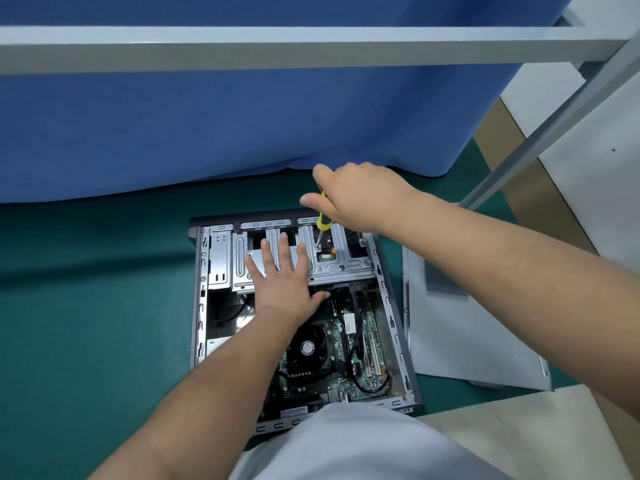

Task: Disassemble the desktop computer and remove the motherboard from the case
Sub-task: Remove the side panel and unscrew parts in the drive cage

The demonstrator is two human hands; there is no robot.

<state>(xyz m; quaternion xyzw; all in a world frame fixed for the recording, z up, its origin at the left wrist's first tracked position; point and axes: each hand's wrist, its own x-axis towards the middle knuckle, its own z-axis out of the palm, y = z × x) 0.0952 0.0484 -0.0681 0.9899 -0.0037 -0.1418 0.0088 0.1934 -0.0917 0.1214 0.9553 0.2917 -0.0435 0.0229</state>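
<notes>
An open desktop case [394, 327] lies flat on a green mat. Its green motherboard [372, 344] with a black CPU fan [307, 348] shows in the near half. A silver metal drive cage [341, 263] spans the far half. My left hand [282, 278] presses flat on the cage with its fingers spread. My right hand [360, 195] grips a yellow-handled screwdriver [323, 223] from above. The screwdriver's tip stands on a screw at the cage's right part.
The removed grey side panel [464, 334] lies to the right of the case. A blue cloth [242, 126] hangs behind, under a grey metal frame [277, 46]. Black cables [360, 341] run across the motherboard. Light cloth on my lap [346, 445] covers the case's near edge.
</notes>
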